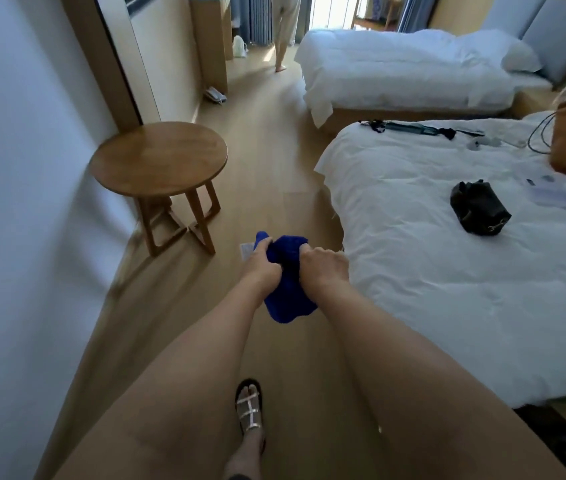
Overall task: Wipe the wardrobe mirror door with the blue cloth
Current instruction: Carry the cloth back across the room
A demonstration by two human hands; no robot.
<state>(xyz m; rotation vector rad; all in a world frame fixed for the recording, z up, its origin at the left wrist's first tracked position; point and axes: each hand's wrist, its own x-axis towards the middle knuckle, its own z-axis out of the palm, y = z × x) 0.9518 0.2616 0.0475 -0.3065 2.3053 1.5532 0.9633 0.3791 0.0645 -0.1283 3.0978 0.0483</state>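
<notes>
Walking the hotel-room floor [267, 140], my left hand [261, 268] and right hand [325, 268] clench the blue cloth [286, 292], bunching it for wiping.

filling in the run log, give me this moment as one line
phase: pre-wipe | left hand: gripping blue cloth | right hand: gripping same cloth | cloth: bunched, held over floor | mirror contact: none yet

Hotel-style bedroom: twin beds [448, 237] (white linen).

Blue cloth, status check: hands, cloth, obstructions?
Left hand and right hand both gripping blue cloth, bunched, mid-air. Not on any mirror yet. Round wooden stool ahead left.
</notes>
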